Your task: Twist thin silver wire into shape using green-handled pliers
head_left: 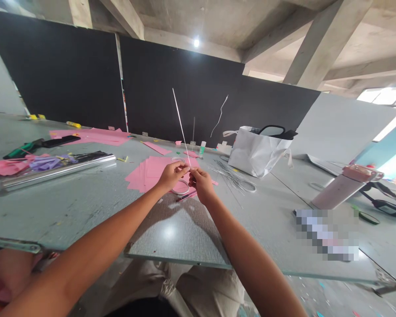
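A thin, straight white wire [181,124] slants up from my fingertips, its upper part showing against the dark partition. Near its lower end, my left hand [172,176] pinches it between thumb and fingers. Close beside, almost touching, my right hand [202,182] is closed on the same end with curled fingers. Below both hands lie pink paper sheets [141,174], a roll of tape [181,190] partly hidden by my fingers, and a dark pen-like stick [186,196]. To the right of my hands a bundle of thin wires [229,174] spreads over the table.
A white bag [255,152] stands at the back right, near a pale tumbler [341,187]. At left are a foil roll [61,171], purple crumpled paper [51,162] and a green-handled tool [23,149]. The table's front edge [185,260] runs before my lap.
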`<state>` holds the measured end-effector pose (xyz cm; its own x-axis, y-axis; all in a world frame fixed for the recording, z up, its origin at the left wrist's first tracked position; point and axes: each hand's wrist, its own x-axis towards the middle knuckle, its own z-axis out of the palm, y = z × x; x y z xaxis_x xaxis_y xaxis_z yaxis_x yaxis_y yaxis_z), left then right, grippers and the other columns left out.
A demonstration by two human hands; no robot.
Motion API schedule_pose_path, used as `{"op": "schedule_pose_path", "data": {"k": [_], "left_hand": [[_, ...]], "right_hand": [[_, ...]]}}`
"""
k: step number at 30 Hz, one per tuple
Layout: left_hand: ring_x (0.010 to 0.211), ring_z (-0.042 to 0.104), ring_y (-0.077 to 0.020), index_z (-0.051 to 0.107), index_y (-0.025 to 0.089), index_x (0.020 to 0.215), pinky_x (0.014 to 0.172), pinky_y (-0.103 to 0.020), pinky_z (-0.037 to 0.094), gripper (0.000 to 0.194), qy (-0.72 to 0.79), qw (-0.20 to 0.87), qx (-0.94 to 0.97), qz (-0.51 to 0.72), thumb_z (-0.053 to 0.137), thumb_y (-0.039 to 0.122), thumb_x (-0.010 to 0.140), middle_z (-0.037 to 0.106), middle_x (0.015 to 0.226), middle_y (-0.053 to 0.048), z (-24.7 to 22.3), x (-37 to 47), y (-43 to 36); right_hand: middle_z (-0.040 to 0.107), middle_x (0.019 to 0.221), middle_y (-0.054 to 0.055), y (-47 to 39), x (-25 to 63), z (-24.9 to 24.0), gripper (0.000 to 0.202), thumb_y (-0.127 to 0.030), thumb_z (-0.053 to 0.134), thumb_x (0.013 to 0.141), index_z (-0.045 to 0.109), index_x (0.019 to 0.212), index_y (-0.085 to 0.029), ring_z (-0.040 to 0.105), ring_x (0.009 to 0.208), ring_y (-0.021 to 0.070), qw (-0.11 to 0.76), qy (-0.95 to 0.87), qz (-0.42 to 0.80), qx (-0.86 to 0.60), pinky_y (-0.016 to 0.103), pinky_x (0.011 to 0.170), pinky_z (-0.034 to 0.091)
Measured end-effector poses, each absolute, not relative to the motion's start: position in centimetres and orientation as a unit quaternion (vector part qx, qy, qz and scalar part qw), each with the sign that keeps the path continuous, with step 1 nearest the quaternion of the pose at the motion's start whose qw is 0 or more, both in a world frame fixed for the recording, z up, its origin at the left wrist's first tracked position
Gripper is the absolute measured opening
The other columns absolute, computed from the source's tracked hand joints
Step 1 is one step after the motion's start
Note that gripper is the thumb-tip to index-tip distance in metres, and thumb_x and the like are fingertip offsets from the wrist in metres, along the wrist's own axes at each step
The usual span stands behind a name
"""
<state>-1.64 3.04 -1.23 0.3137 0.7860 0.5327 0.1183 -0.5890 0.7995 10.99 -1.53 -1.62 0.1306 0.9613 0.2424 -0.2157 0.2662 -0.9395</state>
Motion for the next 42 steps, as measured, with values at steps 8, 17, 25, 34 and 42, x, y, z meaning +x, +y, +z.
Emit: {"op": "schedule_pose_path", "data": {"k": [8,17,25,34,42], "left_hand": [[0.102,0.057,-0.0213,0.071,0.023,0.096,0.094,-0.037,0.042,0.022,0.292,0.087,0.803,0.512,0.064,0.038,0.081,0.065,0.110,-0.006,-0.6,-3.0,3.2],[0.091,0.064,-0.0198,0.071,0.022,0.073,0.094,-0.037,0.038,0.028,0.282,0.070,0.838,0.463,0.057,0.042,0.088,0.073,0.085,-0.003,0.1,-3.3,3.3],[0.078,0.063,-0.0172,0.071,0.022,0.073,0.083,-0.034,0.044,0.021,0.343,0.104,0.811,0.463,0.059,0.034,0.085,0.073,0.083,-0.002,1.4,-2.7,2.1],[0.073,0.062,-0.0158,0.069,0.019,0.075,0.078,-0.032,0.045,0.022,0.276,0.105,0.813,0.502,0.058,0.035,0.086,0.072,0.082,-0.003,0.8,-2.6,2.5],[0.092,0.065,-0.0188,0.072,0.024,0.082,0.093,-0.039,0.033,0.014,0.261,-0.004,0.838,0.478,0.060,0.027,0.088,0.074,0.090,-0.001,0.3,-3.2,2.8]], "right_hand": [[0.044,0.052,-0.006,-1.6,11.2,-1.4,0.017,-0.035,0.058,0.062,0.054,0.057,-0.020,0.041,0.045,0.0074,0.632,-0.494,0.460,-0.380,0.024,0.049,0.034],[0.045,0.049,-0.005,-1.4,11.6,-1.2,0.019,-0.038,0.055,0.065,0.056,0.058,-0.020,0.040,0.051,0.0102,0.610,-0.589,0.334,-0.411,0.025,0.054,0.031],[0.042,0.052,-0.006,-1.8,12.2,-0.2,0.020,-0.038,0.053,0.069,0.054,0.059,-0.021,0.035,0.053,0.0108,0.592,-0.633,0.218,-0.448,0.026,0.054,0.028],[0.044,0.050,-0.005,-1.6,11.5,-1.0,0.021,-0.036,0.055,0.068,0.052,0.056,-0.020,0.041,0.049,0.0102,0.638,-0.542,0.398,-0.376,0.025,0.053,0.034],[0.040,0.051,-0.006,-2.2,11.4,-0.8,0.025,-0.035,0.064,0.069,0.050,0.055,-0.019,0.037,0.047,0.0077,0.577,-0.411,0.622,-0.333,0.022,0.047,0.035]]}}
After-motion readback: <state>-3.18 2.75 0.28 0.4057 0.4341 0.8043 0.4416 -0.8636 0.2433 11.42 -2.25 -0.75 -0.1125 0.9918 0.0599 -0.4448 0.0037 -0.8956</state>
